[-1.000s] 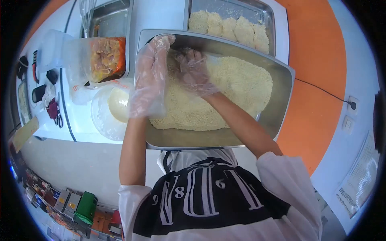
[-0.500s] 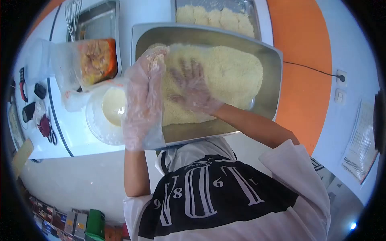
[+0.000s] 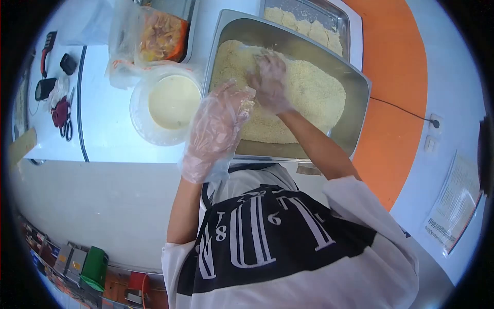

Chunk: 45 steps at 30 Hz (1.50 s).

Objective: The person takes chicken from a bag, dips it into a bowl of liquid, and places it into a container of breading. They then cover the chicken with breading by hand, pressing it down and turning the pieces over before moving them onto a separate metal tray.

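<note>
A large metal pan (image 3: 257, 149) holds a bed of pale yellow breading crumbs (image 3: 316, 95). Deep in its far left part, my right hand (image 3: 270, 82) lies on the crumbs with its fingers apart, slightly blurred and dusted pale. My left hand (image 3: 216, 126), in a loose clear plastic glove, hovers over the pan's left edge. Its fingers are loosely bent and apart, with clumps of crumbs stuck to them, and no object shows in it. Beside it on the left stands a translucent bowl (image 3: 141, 121) of creamy batter (image 3: 174, 103).
Behind the pan, a metal tray (image 3: 347, 23) holds breaded pieces (image 3: 306, 28). A plastic bag of orange-marinated raw meat (image 3: 162, 38) sits at the upper left. Scissors (image 3: 66, 129) and a red-and-black tool (image 3: 47, 49) lie far left. A cord (image 3: 396, 105) runs to a wall socket.
My left hand has drawn back from over the crumbs toward the pan's left edge, and its fingers have bent. My right hand has slid farther into the pan. The view has shifted.
</note>
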Tool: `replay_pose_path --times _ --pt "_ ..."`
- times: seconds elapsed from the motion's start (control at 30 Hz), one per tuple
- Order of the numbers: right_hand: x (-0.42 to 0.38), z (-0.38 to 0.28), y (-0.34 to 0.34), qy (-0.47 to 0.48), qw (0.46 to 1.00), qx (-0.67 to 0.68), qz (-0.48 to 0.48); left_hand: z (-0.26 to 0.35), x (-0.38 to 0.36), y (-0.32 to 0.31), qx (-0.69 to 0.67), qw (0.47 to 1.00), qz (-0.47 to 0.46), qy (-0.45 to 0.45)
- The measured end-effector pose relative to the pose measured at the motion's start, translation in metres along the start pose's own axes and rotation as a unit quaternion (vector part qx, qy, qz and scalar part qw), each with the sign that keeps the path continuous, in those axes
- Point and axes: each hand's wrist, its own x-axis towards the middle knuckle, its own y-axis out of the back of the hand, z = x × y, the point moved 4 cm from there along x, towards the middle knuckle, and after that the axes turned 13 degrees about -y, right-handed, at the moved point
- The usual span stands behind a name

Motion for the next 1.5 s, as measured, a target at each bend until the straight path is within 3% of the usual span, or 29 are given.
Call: replay_pose_path --times 0.07,0.17,0.23,0.27,0.3,0.33,0.37,0.43,0.47,0.53,0.73,0.97,1.07,1.23,1.3,1.37,1.47,1.5 --pt "0.021 0.004 0.002 0.035 0.999 0.009 0.027 -0.007 0.007 0.001 -0.013 1.0 0.014 0.01" --pt "0.027 0.006 0.014 0.067 0.997 0.024 -0.036 -0.012 -0.001 -0.003 -0.024 0.999 0.022 0.021" --pt "0.033 0.015 0.028 -0.136 0.967 0.125 -0.176 -0.012 -0.002 -0.002 -0.011 0.999 0.029 0.023" --pt "0.037 0.027 0.034 -0.135 0.967 0.127 -0.177 -0.011 -0.001 -0.004 0.006 1.0 0.019 0.024" --pt "0.04 0.027 0.04 0.0 0.982 -0.003 -0.186 -0.009 0.001 -0.005 0.022 0.999 0.008 0.025" --pt "0.039 0.027 0.042 0.133 0.964 -0.132 -0.187 -0.008 0.002 -0.005 0.025 0.999 0.006 0.022" --pt "0.04 0.033 0.045 0.132 0.966 -0.129 -0.183 -0.009 0.003 -0.005 0.03 0.999 0.005 0.016" --pt "0.034 0.018 0.063 0.071 0.936 -0.115 -0.326 -0.008 0.002 -0.006 0.036 0.999 -0.001 0.004" --pt "0.036 0.017 0.066 0.069 0.938 -0.111 -0.321 -0.008 0.002 -0.007 0.04 0.999 -0.003 0.003" --pt "0.035 0.02 0.062 0.033 0.891 -0.123 -0.436 -0.006 0.004 -0.008 0.047 0.999 -0.007 -0.004" --pt "0.02 0.028 0.062 0.054 0.884 -0.12 -0.448 -0.002 0.0 -0.012 0.088 0.995 -0.023 0.026" --pt "0.008 0.029 0.08 0.083 0.908 -0.115 -0.395 -0.007 -0.004 -0.017 0.126 0.992 -0.021 -0.016" --pt "0.004 0.017 0.107 0.155 0.929 -0.061 -0.332 -0.002 0.0 -0.014 0.126 0.992 -0.027 -0.005" --pt "0.004 0.001 0.168 0.28 0.95 0.003 -0.136 -0.001 0.002 -0.02 0.103 0.994 -0.024 0.02" --pt "0.001 -0.006 0.172 0.277 0.949 -0.001 -0.152 0.003 0.004 -0.031 0.001 0.998 0.001 0.069" --pt "-0.009 -0.003 0.171 0.278 0.946 -0.006 -0.165 0.022 0.016 -0.046 0.022 0.998 -0.014 0.053" --pt "-0.043 0.017 0.151 0.208 0.928 -0.083 -0.297 0.012 0.007 -0.075 0.049 0.999 -0.022 -0.01" --pt "-0.053 0.021 0.147 0.16 0.922 -0.094 -0.339 0.011 0.002 -0.088 0.076 0.993 -0.094 0.018"
